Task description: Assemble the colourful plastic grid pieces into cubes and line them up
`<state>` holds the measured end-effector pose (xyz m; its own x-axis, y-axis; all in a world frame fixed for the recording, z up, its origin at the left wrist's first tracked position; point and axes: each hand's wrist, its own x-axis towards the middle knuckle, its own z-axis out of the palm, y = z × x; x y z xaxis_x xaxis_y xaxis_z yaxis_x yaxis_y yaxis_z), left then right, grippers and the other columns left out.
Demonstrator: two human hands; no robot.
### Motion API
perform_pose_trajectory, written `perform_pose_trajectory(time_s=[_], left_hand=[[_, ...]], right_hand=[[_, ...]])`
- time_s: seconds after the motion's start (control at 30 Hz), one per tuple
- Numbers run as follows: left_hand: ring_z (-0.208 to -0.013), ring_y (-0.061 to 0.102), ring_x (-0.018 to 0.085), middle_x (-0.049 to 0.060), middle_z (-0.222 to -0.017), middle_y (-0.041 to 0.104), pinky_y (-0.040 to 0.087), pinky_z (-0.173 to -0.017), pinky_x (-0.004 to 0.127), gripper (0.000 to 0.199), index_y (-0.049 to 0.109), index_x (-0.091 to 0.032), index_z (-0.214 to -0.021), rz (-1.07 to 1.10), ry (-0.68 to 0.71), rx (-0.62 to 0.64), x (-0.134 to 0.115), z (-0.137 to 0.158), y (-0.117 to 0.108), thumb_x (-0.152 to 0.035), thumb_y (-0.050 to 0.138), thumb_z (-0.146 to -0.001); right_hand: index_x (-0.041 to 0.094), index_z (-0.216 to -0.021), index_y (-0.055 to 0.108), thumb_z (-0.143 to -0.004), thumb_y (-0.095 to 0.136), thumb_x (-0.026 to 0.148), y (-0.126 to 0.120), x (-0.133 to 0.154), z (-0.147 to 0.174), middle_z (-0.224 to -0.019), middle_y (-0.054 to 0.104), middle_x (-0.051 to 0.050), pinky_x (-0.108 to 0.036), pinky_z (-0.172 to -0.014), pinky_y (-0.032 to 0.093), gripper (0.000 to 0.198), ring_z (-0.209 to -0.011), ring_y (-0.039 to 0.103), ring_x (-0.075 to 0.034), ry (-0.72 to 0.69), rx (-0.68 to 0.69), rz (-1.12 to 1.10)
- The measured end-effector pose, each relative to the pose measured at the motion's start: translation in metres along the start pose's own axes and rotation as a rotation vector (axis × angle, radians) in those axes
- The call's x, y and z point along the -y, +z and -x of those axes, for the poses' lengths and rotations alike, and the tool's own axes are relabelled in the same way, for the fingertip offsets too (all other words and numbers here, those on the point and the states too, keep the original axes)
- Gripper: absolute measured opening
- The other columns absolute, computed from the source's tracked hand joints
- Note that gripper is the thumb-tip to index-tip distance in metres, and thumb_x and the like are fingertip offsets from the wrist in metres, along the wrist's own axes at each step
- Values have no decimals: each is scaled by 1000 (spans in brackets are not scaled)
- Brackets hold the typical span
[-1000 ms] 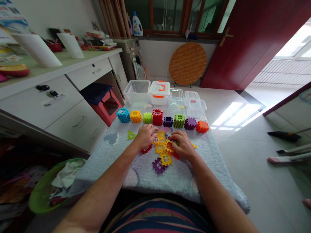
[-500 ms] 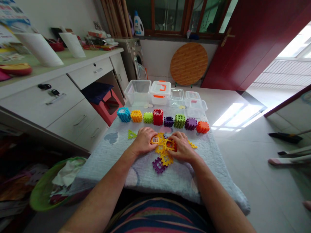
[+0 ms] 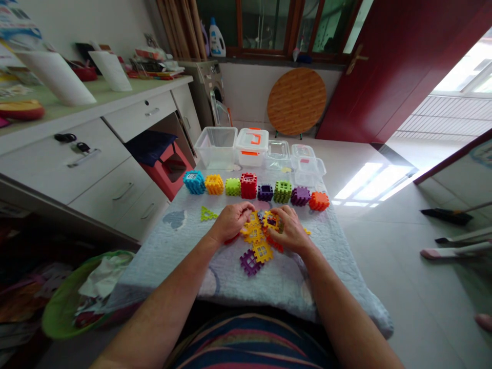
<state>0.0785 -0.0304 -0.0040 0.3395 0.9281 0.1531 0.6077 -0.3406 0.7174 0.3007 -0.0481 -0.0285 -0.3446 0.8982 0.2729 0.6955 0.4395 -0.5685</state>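
My right hand [image 3: 289, 228] grips a yellow square window-frame building tile [image 3: 271, 220] above a loose pile in the middle of the cloth-covered table. The fingers of my left hand [image 3: 231, 222] are drawn together at the pile's left edge; what they hold, if anything, is hidden. Between the hands lie flat yellow tiles [image 3: 253, 236], with another yellow tile [image 3: 262, 252] closer to me. It touches a purple tile [image 3: 251, 263]. A red-orange piece [image 3: 275, 244] shows below my right hand, and a bit of red peeks out under my left palm.
Behind the pile runs a row of built blocks, including a blue one [image 3: 194, 182], a red one [image 3: 248, 185] and an orange one [image 3: 319, 201]. Clear plastic boxes [image 3: 216, 146] stand at the table's far edge. A green triangle piece [image 3: 208, 213] lies left.
My right hand has raised and tilted the yellow tile, moving it slightly away from me. The left hand's fingers have come off the left yellow tile and drawn together.
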Motion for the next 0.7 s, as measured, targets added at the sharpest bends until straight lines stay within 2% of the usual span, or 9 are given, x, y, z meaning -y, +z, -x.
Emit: perform_pose_trajectory(time_s=[0.1, 0.17, 0.23, 0.33, 0.4, 0.57, 0.7], left_hand=[[-83, 66, 18, 3, -89, 72, 49, -78, 30, 21, 68, -19, -96, -68, 41, -43, -5, -5, 3, -23, 48, -91], [-91, 65, 20, 5, -95, 72, 49, -85, 32, 19, 68, -19, -98, -119, 67, -50, -5, -3, -2, -25, 52, -90], [-99, 63, 22, 6, -100, 71, 48, -92, 35, 20, 68, -20, -102, -162, 96, 20, -2, 3, -13, -29, 60, -86], [-115, 56, 29, 6, -115, 69, 42, -102, 43, 45, 67, -23, -111, -278, 149, 203, 6, 17, -27, -33, 78, -69], [-120, 52, 32, 6, -120, 67, 39, -105, 46, 53, 66, -25, -115, -360, 174, 257, 9, 27, -32, -30, 82, -64], [-113, 58, 29, 8, -117, 68, 39, -102, 46, 39, 67, -23, -110, -458, 259, 273, 7, 37, -30, -25, 74, -72], [-107, 61, 27, 8, -110, 71, 39, -102, 45, 26, 68, -22, -106, -420, 293, 216, 8, 36, -29, -29, 66, -81]], right_hand=[[21, -115, 60, -75, 67, 28, 0, -2, 0, -107, 55, -8, -41, -95, 43, 41, -103, 51, -25, 0, -2, -4], [20, -115, 60, -75, 67, 27, 0, -2, 0, -107, 55, -8, -41, -94, 43, 42, -102, 51, -25, 4, 3, 0], [20, -115, 60, -75, 67, 27, 0, -2, 0, -106, 56, -7, -41, -94, 43, 41, -101, 52, -25, 7, 9, 4], [21, -113, 60, -77, 67, 30, 1, -1, -1, -103, 57, -7, -41, -92, 43, 37, -98, 52, -24, 7, 25, 10], [21, -112, 61, -78, 67, 32, 1, -1, -1, -101, 57, -7, -41, -91, 43, 36, -97, 52, -24, 8, 33, 14], [21, -112, 61, -79, 66, 33, 2, -2, -1, -101, 57, -7, -40, -90, 43, 36, -97, 52, -24, 10, 36, 17], [21, -112, 62, -80, 66, 34, 2, -1, 0, -101, 58, -6, -40, -89, 44, 35, -97, 52, -24, 13, 28, 14]])
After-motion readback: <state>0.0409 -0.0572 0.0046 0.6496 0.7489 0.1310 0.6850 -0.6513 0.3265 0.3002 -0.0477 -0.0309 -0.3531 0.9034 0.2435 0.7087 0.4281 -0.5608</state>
